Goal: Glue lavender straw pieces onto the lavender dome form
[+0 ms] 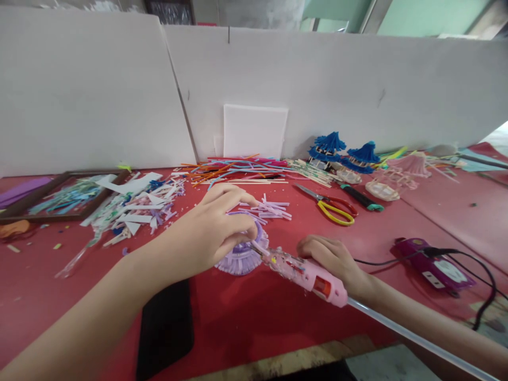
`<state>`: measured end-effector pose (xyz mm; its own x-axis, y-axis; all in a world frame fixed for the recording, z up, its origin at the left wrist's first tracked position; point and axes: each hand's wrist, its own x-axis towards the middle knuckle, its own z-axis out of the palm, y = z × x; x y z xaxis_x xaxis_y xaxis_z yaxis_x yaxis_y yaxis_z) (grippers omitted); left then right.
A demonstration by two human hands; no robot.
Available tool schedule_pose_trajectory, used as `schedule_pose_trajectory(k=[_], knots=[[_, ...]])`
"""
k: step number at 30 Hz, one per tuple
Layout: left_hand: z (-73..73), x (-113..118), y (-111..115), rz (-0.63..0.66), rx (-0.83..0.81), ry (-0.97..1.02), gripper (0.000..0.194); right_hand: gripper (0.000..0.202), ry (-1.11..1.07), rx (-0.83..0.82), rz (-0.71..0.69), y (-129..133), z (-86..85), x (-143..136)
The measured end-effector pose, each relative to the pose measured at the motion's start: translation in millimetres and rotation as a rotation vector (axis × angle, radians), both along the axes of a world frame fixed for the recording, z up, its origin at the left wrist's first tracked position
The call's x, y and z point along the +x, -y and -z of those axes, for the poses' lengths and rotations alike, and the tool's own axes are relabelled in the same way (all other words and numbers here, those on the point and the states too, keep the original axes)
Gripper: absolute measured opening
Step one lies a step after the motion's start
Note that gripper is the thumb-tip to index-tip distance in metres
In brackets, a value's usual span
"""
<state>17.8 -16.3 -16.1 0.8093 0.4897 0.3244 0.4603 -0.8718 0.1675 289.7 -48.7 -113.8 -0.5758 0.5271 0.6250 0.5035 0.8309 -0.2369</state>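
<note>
- Nearest the camera, a black pad (165, 328) lies flat on the red table (246, 317), just below my left forearm.
- Left hand (216, 230) is curled down over the purple straw disc (240, 254), fingertips pinched on its top, with what looks like a short straw piece between them.
- Right hand (331, 259) is wrapped around the pink glue gun (304, 272), which lies low over the table with its nozzle touching the disc's right edge.
- Handling, as I judge it: the disc is light, springy and easily crushed or pulled apart, so I would press it from above at the centre and not squeeze the fringe.
- Loose purple straw pieces (268, 208) sit just behind the disc.
- Scissors (331, 206) lie further right, and the purple power strip (434, 264) is well apart on the right.
</note>
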Motion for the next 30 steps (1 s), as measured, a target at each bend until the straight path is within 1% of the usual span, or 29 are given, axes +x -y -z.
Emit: schedule_pose_trajectory(k=[8, 13, 15, 16, 18, 21, 23, 27, 29, 30], knots=[[-0.8, 2, -1, 0.0, 0.01, -0.011, 0.022, 0.022, 0.021, 0.011, -0.007, 1, -1.8, 0], [-1.3, 2, -1, -0.001, 0.014, -0.028, 0.024, 0.014, 0.09, 0.018, -0.015, 5, -3.2, 6], [-1.2, 2, -1, -0.002, 0.018, -0.034, 0.024, 0.012, 0.141, 0.044, -0.026, 6, -2.0, 16], [-1.0, 2, -1, -0.002, 0.02, -0.033, 0.024, 0.014, 0.164, 0.055, -0.022, 6, -1.1, 23], [-0.3, 1, 0, -0.004, 0.024, -0.031, 0.025, 0.027, 0.219, 0.05, 0.022, 5, 0.4, 37], [1.5, 1, 0, -0.01, 0.05, -0.038, 0.025, 0.055, 0.387, 0.047, 0.198, -2, 2.3, 62], [2.4, 1, 0, -0.01, 0.081, -0.053, 0.024, 0.064, 0.466, 0.077, 0.303, -12, 5.2, 80], [1.8, 1, -1, -0.01, 0.148, -0.106, 0.026, 0.057, 0.462, 0.139, 0.339, -40, 15.2, 116], [-0.1, 2, 0, -0.013, 0.168, -0.141, 0.028, 0.054, 0.449, 0.167, 0.347, -53, 17.2, 124], [-1.5, 2, 0, -0.011, 0.168, -0.157, 0.03, 0.053, 0.438, 0.183, 0.354, -56, 16.1, 124]])
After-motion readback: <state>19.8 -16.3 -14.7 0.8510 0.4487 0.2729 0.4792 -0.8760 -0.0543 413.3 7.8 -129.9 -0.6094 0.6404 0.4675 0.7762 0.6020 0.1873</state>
